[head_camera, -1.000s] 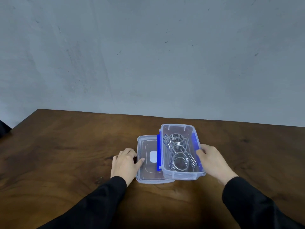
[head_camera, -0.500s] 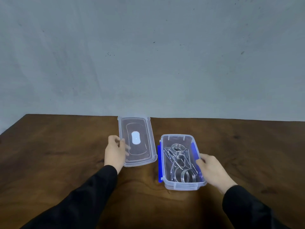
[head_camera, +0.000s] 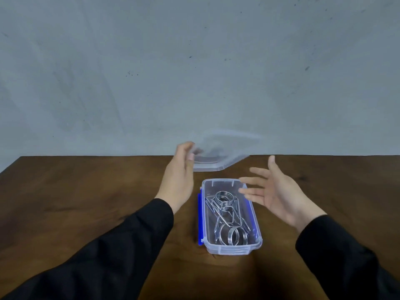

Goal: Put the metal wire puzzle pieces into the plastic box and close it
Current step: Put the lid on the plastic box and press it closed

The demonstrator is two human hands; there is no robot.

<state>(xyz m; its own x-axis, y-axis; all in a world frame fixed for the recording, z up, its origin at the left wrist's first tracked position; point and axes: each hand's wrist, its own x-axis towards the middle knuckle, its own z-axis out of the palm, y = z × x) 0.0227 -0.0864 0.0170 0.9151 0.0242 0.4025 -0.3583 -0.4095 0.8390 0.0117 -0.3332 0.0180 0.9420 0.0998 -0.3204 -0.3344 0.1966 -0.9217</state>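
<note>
The clear plastic box (head_camera: 256,229) with blue side latches stands open on the wooden table (head_camera: 86,202). Several shiny metal wire puzzle pieces (head_camera: 226,215) lie inside it. My left hand (head_camera: 180,177) holds the clear lid (head_camera: 220,152) by its left edge, raised in the air above and behind the box; the lid is motion-blurred and tilted. My right hand (head_camera: 275,192) hovers with fingers spread over the box's right rim, holding nothing.
A bare grey wall (head_camera: 194,72) rises behind the table's far edge. The dark wood surface extends left and right of the box. My black sleeves (head_camera: 108,256) reach in from the bottom.
My left hand lifted the lid off the table and carried it up and rightward behind the box. My right hand let go of the box's side and rose with spread fingers.
</note>
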